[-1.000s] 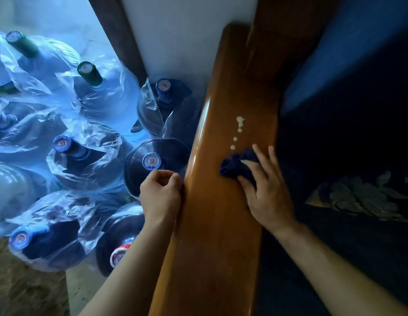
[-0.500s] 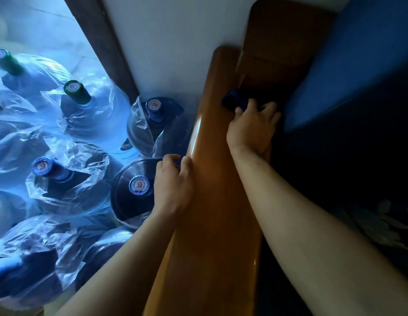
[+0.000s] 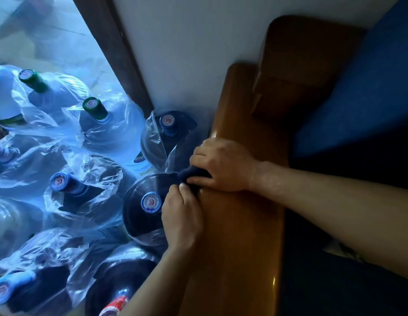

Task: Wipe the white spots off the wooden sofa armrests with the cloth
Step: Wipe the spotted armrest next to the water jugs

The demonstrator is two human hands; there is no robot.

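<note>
The right hand (image 3: pixel 223 165) grips the dark cloth (image 3: pixel 191 175) at the outer edge of the wooden armrest (image 3: pixel 239 224), fingers curled over it. The left hand (image 3: pixel 181 215), just below on that edge, pinches the cloth's lower end. No white spots show on the armrest's visible top, so this one looks nearly done. Most of the cloth is hidden under the hands; any other armrest is out of view.
</note>
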